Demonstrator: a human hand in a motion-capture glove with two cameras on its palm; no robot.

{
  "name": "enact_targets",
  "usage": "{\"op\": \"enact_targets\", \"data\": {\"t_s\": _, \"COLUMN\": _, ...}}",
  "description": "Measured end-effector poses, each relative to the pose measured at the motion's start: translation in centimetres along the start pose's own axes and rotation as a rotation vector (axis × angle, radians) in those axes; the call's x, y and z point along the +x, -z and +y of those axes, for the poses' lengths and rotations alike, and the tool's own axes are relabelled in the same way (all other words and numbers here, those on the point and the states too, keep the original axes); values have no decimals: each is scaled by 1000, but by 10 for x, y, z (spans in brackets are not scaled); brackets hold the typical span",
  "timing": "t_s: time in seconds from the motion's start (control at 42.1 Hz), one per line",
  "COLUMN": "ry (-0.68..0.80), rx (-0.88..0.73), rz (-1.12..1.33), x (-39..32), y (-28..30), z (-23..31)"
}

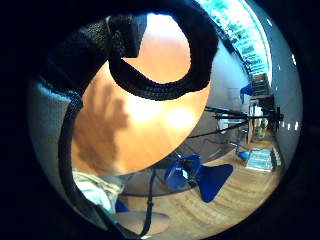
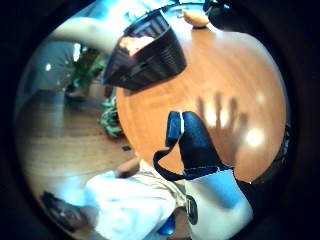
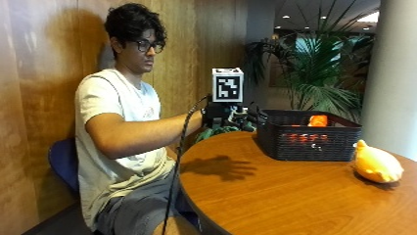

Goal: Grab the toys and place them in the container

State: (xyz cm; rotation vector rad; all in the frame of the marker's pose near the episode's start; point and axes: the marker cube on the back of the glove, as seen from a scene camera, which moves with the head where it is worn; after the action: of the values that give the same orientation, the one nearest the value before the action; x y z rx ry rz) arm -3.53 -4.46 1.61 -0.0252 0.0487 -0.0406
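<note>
My gloved right hand [image 3: 244, 116] hovers above the desk [image 3: 287, 196], fingers spread and holding nothing, just beside the black basket [image 3: 306, 139]. 1 orange toy [image 3: 317, 120] lies inside, half hidden by the wall. 1 yellow toy [image 3: 377, 165] sits on the desk beyond.
</note>
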Motion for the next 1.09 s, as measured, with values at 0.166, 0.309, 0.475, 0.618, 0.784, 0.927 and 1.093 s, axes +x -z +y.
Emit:
{"op": "enact_targets", "data": {"t_s": 0.166, "ry": 16, "rx": -9, "rz": -69, "x": -4, "y": -2, "z": 1}}
{"op": "enact_targets", "data": {"t_s": 0.309, "ry": 46, "rx": -18, "rz": -74, "x": -3, "y": 0, "z": 5}}
{"op": "enact_targets", "data": {"t_s": 0.475, "ry": 50, "rx": -8, "rz": -74, "x": -1, "y": 2, "z": 7}}
{"op": "enact_targets", "data": {"t_s": 0.618, "ry": 68, "rx": -29, "rz": -81, "x": 1, "y": -1, "z": 9}}
{"op": "enact_targets", "data": {"t_s": 0.784, "ry": 44, "rx": -27, "rz": -90, "x": 0, "y": -4, "z": 9}}
{"op": "enact_targets", "data": {"t_s": 0.927, "ry": 26, "rx": -38, "rz": -125, "x": 5, "y": -6, "z": 9}}
{"op": "enact_targets", "data": {"t_s": 1.093, "ry": 44, "rx": -43, "rz": -100, "x": 3, "y": -11, "z": 11}}
